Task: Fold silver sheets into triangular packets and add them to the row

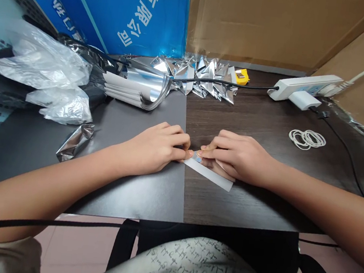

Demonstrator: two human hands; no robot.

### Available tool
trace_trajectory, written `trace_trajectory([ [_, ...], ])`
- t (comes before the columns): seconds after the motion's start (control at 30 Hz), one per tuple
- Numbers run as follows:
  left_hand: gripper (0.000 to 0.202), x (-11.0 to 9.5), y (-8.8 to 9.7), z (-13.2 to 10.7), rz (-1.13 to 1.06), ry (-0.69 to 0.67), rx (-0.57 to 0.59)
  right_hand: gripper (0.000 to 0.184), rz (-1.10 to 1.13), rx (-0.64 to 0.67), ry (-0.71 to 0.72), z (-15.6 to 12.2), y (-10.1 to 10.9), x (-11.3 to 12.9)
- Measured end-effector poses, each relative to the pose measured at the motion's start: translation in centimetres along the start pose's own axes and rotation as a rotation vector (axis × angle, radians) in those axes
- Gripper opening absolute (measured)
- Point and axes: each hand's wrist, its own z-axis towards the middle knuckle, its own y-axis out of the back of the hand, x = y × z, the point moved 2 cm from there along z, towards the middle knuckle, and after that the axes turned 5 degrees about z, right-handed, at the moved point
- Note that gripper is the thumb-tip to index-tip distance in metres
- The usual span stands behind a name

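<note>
A narrow white strip with a silvery side (212, 172) lies on the dark wood table top (253, 203), slanting down to the right. My left hand (155, 149) pinches its upper end with the fingertips, at the edge of a grey mat (136, 188). My right hand (235, 156) sits just beside it, with fingers pressed on the strip near the same end. The fingertips of both hands nearly touch there and hide that part of the strip.
Curled foil-backed strips (135, 86) and several folded foil triangles (199, 79) lie at the back. Crumpled foil (75, 143) and plastic bags (44, 66) lie left. A power strip (304, 87), white rubber bands (307, 138) and a black cable (224, 83) lie right and behind.
</note>
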Motion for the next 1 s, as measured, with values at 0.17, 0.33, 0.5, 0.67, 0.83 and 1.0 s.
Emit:
trace_trajectory([
  [0.17, 0.028, -0.1, 0.0, 0.0, -0.011, -0.003, 0.008, 0.029, -0.038, 0.051, -0.020, -0.3, 0.7, -0.6],
  [0.33, 0.028, -0.1, -0.1, 0.0, -0.008, 0.012, 0.024, 0.029, -0.102, 0.136, 0.034, -0.4, 1.3, -1.5],
  [0.5, 0.027, 0.0, -0.2, -0.1, -0.004, 0.017, 0.029, 0.033, -0.083, 0.163, 0.073, -0.6, 1.9, -2.7],
  [0.67, 0.028, 0.0, -0.2, -0.1, -0.019, 0.014, 0.032, 0.037, -0.067, 0.191, 0.114, -0.7, 2.2, -3.5],
  [0.83, 0.027, 0.1, -0.2, 0.0, -0.030, 0.010, 0.031, 0.033, 0.047, 0.084, 0.075, -0.5, 2.5, -3.2],
  [1.0, 0.024, 0.1, -0.2, -0.1, -0.018, 0.008, 0.040, 0.028, 0.163, 0.104, 0.121, 0.3, 1.8, -0.8],
])
